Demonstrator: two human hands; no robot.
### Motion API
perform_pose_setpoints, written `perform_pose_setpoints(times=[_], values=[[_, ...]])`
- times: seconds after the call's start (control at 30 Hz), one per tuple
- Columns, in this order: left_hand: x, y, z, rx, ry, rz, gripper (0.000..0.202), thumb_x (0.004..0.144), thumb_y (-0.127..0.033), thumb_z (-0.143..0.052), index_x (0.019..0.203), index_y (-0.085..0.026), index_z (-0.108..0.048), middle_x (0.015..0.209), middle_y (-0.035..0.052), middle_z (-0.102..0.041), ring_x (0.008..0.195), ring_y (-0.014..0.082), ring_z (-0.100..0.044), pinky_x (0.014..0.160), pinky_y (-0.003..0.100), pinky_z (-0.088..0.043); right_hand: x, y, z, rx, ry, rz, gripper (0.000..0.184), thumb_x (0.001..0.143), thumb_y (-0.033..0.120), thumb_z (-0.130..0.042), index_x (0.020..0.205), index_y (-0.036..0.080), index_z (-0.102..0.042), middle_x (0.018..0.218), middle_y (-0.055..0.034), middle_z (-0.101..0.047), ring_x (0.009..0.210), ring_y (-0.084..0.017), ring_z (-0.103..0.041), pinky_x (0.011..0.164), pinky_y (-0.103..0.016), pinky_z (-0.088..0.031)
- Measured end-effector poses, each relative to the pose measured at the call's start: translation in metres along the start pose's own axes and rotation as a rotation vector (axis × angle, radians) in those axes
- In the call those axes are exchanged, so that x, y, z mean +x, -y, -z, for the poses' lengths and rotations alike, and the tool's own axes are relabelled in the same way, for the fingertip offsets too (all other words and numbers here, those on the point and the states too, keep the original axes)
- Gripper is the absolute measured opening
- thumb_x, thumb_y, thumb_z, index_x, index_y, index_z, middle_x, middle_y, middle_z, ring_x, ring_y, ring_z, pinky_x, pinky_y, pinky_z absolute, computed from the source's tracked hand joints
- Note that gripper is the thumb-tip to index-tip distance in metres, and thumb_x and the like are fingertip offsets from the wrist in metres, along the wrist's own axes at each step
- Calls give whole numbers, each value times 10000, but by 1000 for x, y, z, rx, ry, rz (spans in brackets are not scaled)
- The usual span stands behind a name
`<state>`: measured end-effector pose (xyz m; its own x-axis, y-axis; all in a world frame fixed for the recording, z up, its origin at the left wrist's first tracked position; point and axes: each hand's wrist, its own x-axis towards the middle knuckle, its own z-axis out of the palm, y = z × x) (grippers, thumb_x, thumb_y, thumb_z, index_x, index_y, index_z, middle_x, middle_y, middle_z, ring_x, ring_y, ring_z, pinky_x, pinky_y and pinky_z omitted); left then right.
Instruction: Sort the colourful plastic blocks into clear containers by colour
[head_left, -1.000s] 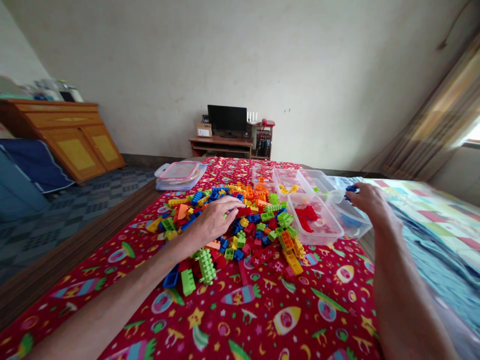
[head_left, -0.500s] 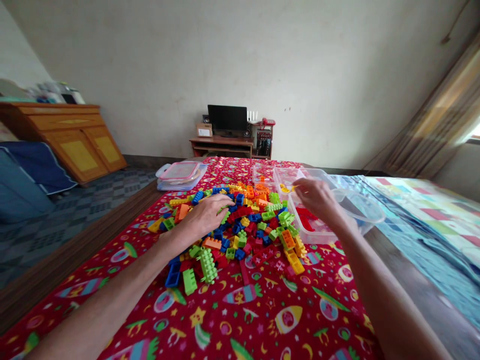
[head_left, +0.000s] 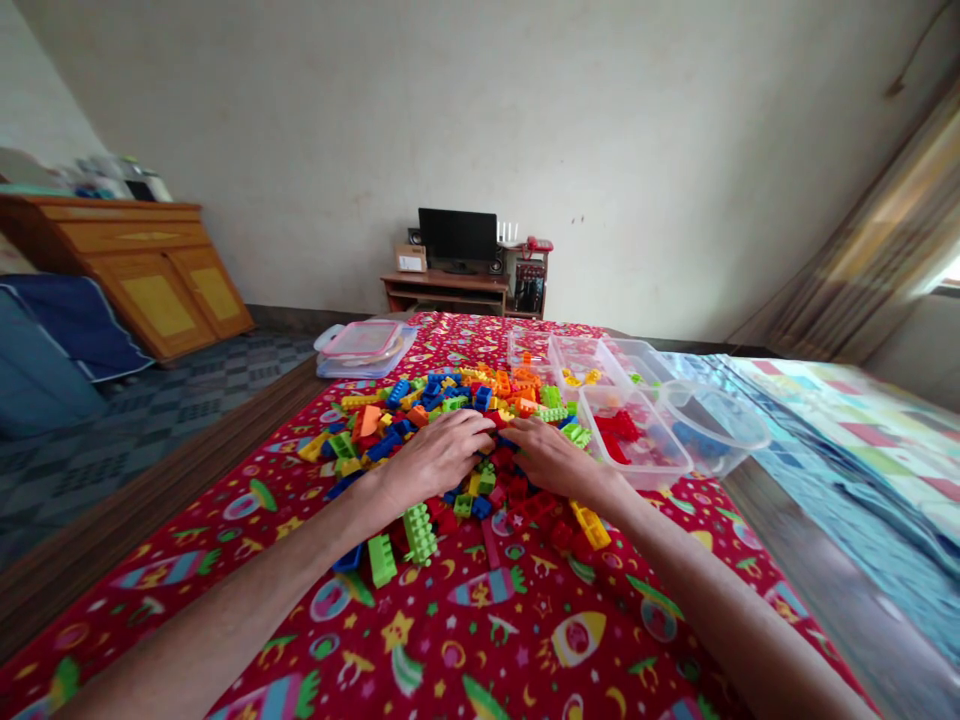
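Note:
A heap of toy building bricks (head_left: pixel 367 420) in red, blue, green, yellow and orange covers the middle of the table. My left hand (head_left: pixel 450 445) rests over the heap's centre, fingers curled together among the bricks. Close beside it, my right hand (head_left: pixel 547 452) reaches in from the right with its fingers bent down into the pile. Whatever either set of fingertips grips is hidden. Right of the heap, a clear plastic box (head_left: pixel 645 470) contains red pieces (head_left: pixel 619 437). Behind it, another clear box (head_left: pixel 568 352) has yellow pieces (head_left: pixel 592 377) inside.
A round clear tub (head_left: pixel 750 435) with blue pieces stands at the right edge. Another clear box (head_left: pixel 637 355) at the back has green pieces. Stacked lids (head_left: pixel 364 340) lie at the back left. A red patterned cloth (head_left: pixel 480 650) covers the table.
My right hand has left the yellow piece in the back box and moved left and down to the heap. My left hand has shifted slightly right, towards the heap's middle.

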<state>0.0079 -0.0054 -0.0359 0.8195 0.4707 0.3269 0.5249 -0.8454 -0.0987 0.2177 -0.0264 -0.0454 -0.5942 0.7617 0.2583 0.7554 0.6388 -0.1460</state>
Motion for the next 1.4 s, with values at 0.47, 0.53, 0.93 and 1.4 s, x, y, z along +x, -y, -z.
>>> perform_pose_setpoints(times=[0.47, 0.53, 0.93, 1.4], values=[[-2, 14, 5, 113, -34, 197, 109, 908, -224, -519, 895, -161, -607, 951, 65, -580, 920, 204, -547, 838, 329, -440, 2, 13, -9, -17, -39, -87, 176, 838, 190, -585, 999, 145, -637, 828, -84, -657, 770, -178, -571, 698, -267, -404], [-2, 16, 7, 142, -41, 237, 166, 920, -244, -506, 827, -149, -606, 890, 62, -583, 863, 201, -555, 803, 327, -442, 2, 9, -6, 56, -71, -100, 162, 823, 220, -618, 971, 160, -643, 766, -47, -647, 709, -153, -554, 652, -249, -375], [-13, 16, 5, 76, 123, 120, 174, 819, -156, -617, 974, -209, -674, 1050, 57, -597, 1015, 236, -524, 878, 363, -401, 13, 13, 22, 959, -281, -380, 314, 766, 437, -629, 627, 172, -531, 534, 52, -465, 500, -74, -407, 490, -211, -309], [-15, 14, 10, 119, 106, 115, 139, 871, -165, -558, 936, -216, -669, 1061, 61, -562, 1038, 226, -482, 884, 336, -368, 13, 23, 20, 1748, -200, -541, 400, 565, 331, -791, 697, 185, -443, 589, 43, -533, 428, -30, -402, 315, -110, -135]])
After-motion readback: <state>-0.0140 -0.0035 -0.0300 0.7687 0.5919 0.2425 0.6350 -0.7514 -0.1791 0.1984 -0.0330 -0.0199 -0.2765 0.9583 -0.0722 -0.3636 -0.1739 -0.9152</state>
